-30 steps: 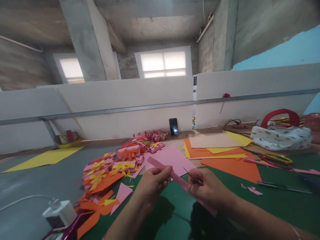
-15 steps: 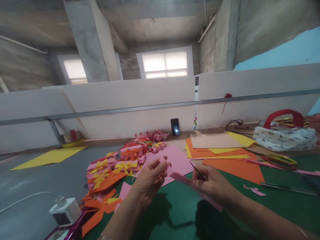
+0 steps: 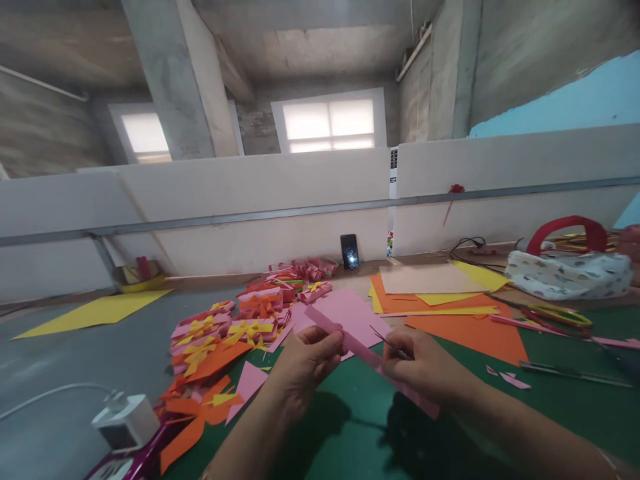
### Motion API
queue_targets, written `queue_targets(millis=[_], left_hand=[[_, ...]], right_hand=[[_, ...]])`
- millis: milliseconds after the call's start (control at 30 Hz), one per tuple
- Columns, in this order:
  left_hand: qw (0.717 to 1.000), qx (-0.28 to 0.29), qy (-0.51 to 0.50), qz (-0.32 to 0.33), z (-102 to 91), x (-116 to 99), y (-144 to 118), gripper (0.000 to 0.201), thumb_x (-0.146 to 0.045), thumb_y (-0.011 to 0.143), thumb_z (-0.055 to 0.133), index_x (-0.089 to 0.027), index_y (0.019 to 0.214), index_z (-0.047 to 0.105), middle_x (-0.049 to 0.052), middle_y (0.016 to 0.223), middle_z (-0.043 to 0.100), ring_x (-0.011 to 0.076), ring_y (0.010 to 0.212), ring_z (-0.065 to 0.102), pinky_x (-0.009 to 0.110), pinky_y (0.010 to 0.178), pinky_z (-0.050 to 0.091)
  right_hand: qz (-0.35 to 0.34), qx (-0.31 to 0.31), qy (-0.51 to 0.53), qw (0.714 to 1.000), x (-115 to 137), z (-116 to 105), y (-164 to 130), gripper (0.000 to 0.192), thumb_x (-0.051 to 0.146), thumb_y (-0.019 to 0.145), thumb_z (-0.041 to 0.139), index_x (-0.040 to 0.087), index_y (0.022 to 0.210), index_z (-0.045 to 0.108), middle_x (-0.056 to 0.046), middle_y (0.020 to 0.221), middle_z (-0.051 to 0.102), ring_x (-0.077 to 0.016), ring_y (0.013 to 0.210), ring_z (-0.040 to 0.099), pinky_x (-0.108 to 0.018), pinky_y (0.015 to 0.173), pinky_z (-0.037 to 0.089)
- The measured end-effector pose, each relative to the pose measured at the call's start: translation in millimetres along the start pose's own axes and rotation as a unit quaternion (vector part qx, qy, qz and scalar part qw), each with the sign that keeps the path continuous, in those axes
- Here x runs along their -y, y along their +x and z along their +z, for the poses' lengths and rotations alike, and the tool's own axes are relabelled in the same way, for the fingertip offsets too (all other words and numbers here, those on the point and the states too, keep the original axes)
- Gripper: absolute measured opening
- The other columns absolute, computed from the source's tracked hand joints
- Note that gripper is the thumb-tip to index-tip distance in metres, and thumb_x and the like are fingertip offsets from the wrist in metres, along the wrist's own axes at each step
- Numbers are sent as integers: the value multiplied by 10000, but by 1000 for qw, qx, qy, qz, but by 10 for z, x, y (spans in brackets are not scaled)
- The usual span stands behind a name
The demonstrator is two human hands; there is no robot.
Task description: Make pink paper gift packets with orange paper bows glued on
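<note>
A: Holding a long pink paper strip [image 3: 350, 343] between both hands, is the person changing anything from half a second ago?

B: Yes. In the head view the left hand [image 3: 306, 363] is pinching the strip nearer its far end with thumb and fingers closed on it, and the strip is now running out past the fingers toward the pink sheet [image 3: 345, 313]; a moment earlier its tip was curled right at the fingertips.

A: And the right hand [image 3: 423, 367]?

B: It is gripping the strip's near part with fingers curled shut, and a thin dark tool [image 3: 383, 335] is sticking out from the same grip. Whether it is scissors or tweezers cannot be told. The hand is sitting slightly lower than before.

A: Where is the strip hanging?

B: Above the green mat [image 3: 550, 407], slanting from upper left down to lower right, its near end passing under the right hand.

A: Anything around them?

B: Pink, orange and yellow folded bows [image 3: 230, 330] are lying left of the hands, an orange sheet [image 3: 470, 333] to the right, and a phone [image 3: 349, 251] is leaning on the partition, all unmoved.
</note>
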State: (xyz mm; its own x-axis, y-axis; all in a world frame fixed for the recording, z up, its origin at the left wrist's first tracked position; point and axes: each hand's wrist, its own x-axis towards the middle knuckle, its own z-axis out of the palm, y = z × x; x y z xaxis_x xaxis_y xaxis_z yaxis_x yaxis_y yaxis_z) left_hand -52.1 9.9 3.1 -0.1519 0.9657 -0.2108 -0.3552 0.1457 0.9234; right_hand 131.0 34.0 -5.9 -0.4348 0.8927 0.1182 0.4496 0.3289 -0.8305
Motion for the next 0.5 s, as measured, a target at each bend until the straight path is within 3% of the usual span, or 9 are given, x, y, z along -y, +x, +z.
queue_targets(millis=[133,267,500], left_hand=[[1000,8,28,7,1,46,8,148,-169,659,736,-124,774,654,38,750,678,94,645,637,130,545,478],[998,22,65,-3,28,110,5,201,-214,618,766,-125,763,659,50,735,688,106,650,636,141,543,467],[996,69,46,-21,49,179,1,263,-231,561,803,-107,765,694,76,738,697,123,647,632,198,626,495]], right_hand=[[-22,10,-8,1000,16,-2,-7,209,361,814,502,163,767,554,-28,778,562,-155,708,500,-262,616,376],[-63,11,2,998,16,21,-1,259,310,909,361,163,869,570,-51,870,606,-172,832,532,-282,716,389],[-88,31,25,995,-43,126,-42,215,316,898,425,166,849,572,6,759,564,-124,675,465,-226,578,344]])
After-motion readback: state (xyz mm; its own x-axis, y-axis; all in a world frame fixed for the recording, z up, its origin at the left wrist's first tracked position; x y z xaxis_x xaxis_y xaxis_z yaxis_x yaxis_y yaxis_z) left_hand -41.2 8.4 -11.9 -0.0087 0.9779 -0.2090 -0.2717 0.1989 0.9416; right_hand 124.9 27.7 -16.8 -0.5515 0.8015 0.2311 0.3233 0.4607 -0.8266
